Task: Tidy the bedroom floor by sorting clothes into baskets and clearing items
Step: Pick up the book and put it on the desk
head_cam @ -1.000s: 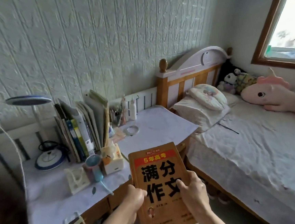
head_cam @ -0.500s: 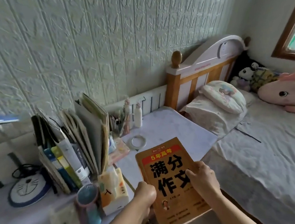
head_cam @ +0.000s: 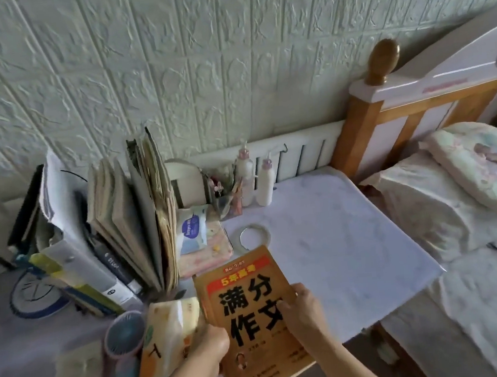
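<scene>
Fingers of both hands gripping orange book, bold black characters, red banner

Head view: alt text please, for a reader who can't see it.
Two hands, left hand and right hand, hold an orange book over a white-covered desk beside a bed. Upright books, a tissue pack and two bottles crowd the desk.
</scene>
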`<control>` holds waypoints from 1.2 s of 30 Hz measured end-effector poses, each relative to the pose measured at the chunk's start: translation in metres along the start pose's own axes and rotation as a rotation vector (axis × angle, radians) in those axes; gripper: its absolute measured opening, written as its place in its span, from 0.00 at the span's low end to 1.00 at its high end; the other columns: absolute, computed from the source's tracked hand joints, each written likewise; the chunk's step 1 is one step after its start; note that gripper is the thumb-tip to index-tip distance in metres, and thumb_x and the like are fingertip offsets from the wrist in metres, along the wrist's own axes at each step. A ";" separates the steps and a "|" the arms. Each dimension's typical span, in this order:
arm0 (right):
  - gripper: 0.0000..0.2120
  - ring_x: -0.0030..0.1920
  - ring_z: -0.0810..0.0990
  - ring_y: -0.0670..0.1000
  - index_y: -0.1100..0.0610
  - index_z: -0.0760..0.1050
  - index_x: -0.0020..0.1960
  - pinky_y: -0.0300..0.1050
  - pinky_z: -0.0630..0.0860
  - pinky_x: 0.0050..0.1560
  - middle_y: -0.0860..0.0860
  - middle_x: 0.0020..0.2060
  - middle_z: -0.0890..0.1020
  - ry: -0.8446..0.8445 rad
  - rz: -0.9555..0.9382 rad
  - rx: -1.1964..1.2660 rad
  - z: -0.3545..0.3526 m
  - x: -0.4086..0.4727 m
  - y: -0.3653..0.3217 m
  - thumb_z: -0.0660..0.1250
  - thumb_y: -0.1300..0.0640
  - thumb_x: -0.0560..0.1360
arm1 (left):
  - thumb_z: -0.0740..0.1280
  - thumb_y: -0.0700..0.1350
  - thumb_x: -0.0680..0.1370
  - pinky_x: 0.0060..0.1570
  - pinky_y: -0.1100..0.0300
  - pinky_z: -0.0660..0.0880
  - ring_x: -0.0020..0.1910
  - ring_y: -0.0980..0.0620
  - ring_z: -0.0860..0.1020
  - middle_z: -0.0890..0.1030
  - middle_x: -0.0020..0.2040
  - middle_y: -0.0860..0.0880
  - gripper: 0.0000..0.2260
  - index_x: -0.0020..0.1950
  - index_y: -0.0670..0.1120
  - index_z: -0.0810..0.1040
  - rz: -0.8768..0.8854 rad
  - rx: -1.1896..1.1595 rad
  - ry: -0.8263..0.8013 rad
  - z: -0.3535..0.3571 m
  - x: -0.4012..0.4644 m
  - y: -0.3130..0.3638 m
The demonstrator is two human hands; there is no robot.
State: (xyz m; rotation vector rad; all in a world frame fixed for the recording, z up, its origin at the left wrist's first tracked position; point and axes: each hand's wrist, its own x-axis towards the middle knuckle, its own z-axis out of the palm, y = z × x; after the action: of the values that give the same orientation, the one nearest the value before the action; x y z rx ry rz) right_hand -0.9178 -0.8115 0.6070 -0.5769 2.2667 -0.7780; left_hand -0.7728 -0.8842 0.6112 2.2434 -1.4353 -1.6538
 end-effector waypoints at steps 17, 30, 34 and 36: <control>0.09 0.40 0.79 0.49 0.56 0.69 0.54 0.42 0.79 0.37 0.52 0.46 0.76 -0.243 0.029 -0.235 0.009 0.032 -0.009 0.59 0.55 0.76 | 0.57 0.35 0.78 0.28 0.59 0.71 0.53 0.46 0.75 0.73 0.64 0.43 0.27 0.76 0.47 0.54 -0.014 0.019 0.236 0.019 -0.007 0.009; 0.17 0.48 0.73 0.48 0.54 0.66 0.64 0.39 0.78 0.45 0.51 0.58 0.67 -0.019 -0.147 -0.288 -0.011 -0.030 -0.016 0.63 0.56 0.76 | 0.59 0.41 0.76 0.49 0.53 0.77 0.54 0.46 0.75 0.73 0.58 0.47 0.18 0.67 0.49 0.64 0.217 0.260 0.089 0.013 -0.048 0.021; 0.19 0.49 0.70 0.48 0.53 0.66 0.64 0.36 0.74 0.41 0.51 0.60 0.67 0.091 -0.119 -0.270 -0.019 -0.061 -0.006 0.65 0.57 0.75 | 0.58 0.40 0.79 0.56 0.51 0.74 0.64 0.44 0.71 0.68 0.70 0.46 0.26 0.76 0.47 0.55 0.370 0.284 -0.070 0.017 -0.060 0.017; 0.21 0.54 0.71 0.51 0.53 0.65 0.65 0.42 0.77 0.49 0.51 0.60 0.67 0.160 -0.081 -0.261 -0.023 -0.081 -0.001 0.66 0.57 0.74 | 0.60 0.41 0.80 0.56 0.53 0.72 0.67 0.45 0.69 0.65 0.72 0.46 0.26 0.76 0.47 0.55 0.435 0.317 -0.141 0.018 -0.070 0.014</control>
State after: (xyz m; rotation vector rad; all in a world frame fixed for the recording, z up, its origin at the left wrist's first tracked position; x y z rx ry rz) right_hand -0.8784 -0.7564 0.6571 -0.7538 2.5273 -0.5882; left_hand -0.7974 -0.8373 0.6624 1.7705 -2.1640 -1.5498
